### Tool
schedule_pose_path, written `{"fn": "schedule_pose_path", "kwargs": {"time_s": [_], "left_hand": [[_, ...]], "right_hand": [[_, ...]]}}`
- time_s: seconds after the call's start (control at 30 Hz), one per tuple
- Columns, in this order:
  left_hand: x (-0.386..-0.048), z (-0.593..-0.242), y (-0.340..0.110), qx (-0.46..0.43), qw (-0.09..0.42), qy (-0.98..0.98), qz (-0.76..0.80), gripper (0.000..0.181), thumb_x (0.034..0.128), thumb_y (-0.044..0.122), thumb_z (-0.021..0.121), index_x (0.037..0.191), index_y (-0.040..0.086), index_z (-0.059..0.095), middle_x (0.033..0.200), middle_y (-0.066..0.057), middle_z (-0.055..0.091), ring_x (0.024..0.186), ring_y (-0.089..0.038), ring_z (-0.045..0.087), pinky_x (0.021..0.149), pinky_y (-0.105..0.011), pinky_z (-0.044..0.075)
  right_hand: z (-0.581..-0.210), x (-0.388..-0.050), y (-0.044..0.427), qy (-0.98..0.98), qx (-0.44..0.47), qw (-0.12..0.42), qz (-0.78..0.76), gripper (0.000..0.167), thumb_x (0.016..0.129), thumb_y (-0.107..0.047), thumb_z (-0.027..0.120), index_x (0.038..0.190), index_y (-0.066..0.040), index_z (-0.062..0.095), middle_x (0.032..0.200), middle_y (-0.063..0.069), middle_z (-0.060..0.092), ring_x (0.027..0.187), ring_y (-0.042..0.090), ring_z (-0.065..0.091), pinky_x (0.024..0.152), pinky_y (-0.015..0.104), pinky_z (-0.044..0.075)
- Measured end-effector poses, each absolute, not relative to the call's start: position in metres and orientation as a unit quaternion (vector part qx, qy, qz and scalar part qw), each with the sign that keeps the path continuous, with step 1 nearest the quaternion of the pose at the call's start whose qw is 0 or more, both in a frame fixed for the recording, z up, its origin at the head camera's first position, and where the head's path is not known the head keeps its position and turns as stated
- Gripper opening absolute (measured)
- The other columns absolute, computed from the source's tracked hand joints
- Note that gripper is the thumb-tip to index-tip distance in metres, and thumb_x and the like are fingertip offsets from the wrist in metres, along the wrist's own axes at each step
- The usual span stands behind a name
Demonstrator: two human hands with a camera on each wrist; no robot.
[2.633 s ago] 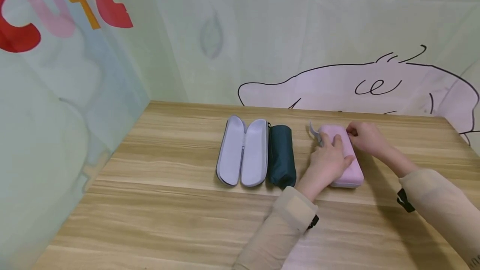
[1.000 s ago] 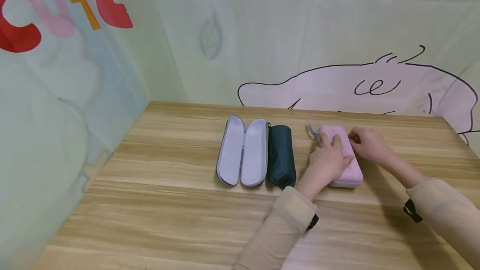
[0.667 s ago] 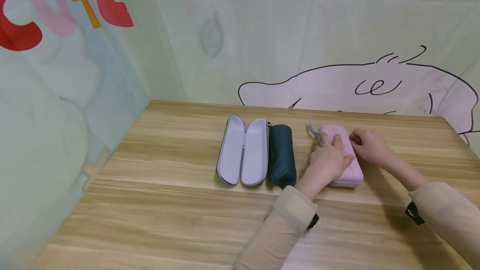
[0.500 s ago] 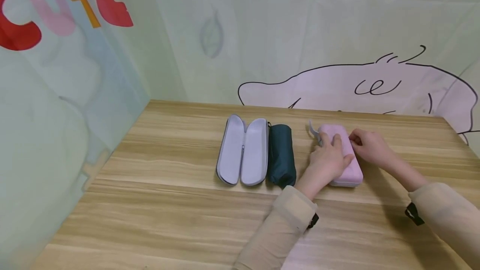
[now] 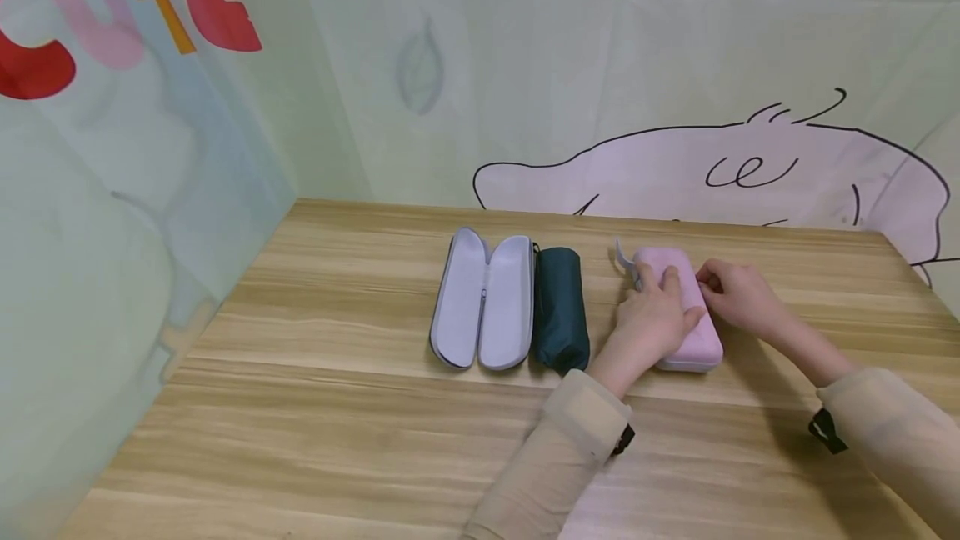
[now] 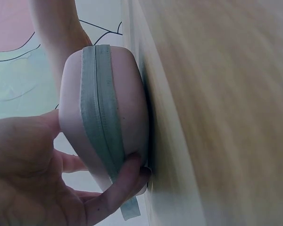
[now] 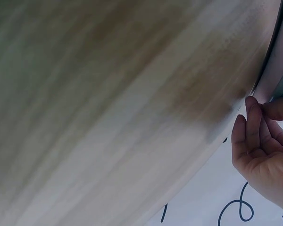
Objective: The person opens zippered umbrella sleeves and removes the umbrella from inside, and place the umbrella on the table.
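Note:
A closed pink hard case (image 5: 696,348) lies on the table, with a grey zipper (image 6: 103,108) running round its side. From its far left end sticks up a grey strap (image 5: 623,258). My left hand (image 5: 649,322) holds the case, two fingers spread on the lid; in the left wrist view other fingers bend against its side. At the case's right side, toward the far end, my right hand (image 5: 741,297) pinches with thumb and forefinger at the zipper. Fingertips hide the zipper pull itself. In the right wrist view the other fingers (image 7: 239,139) are loosely bent.
Left of the hands lies a dark teal pouch (image 5: 561,311) with a black cord. Against it, an unfolded glasses case (image 5: 506,307) shows its pale grey lining. A printed cloth (image 5: 360,90) hangs behind and left of the wooden table (image 5: 315,440).
My right hand has shifted slightly toward the near end along the case's right side, then stays nearly still. My left hand and the case keep their place; the head view drifts slightly.

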State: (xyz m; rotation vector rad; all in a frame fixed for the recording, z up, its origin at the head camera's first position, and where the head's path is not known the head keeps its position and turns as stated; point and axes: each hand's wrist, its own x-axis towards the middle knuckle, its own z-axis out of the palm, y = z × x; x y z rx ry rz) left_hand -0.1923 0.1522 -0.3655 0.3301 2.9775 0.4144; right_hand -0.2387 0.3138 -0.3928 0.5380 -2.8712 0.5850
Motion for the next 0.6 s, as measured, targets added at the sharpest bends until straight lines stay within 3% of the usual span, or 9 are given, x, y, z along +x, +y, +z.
{"fn": "schedule_pose_path", "kwargs": {"time_s": [0.6], "left_hand": [[-0.192, -0.366, 0.152, 0.112, 0.048, 0.983, 0.135, 0.066, 0.0938, 0.059, 0.044, 0.15, 0.028, 0.029, 0.158, -0.01, 0.021, 0.106, -0.018, 0.06, 0.076, -0.026, 0.051]], "right_hand": [[-0.395, -0.229, 0.314, -0.956, 0.186, 0.097, 0.203, 0.006, 0.085, 0.002, 0.06, 0.088, 0.005, 0.063, 0.071, 0.01, 0.066, 0.063, 0.012, 0.053, 0.057, 0.025, 0.042]]}}
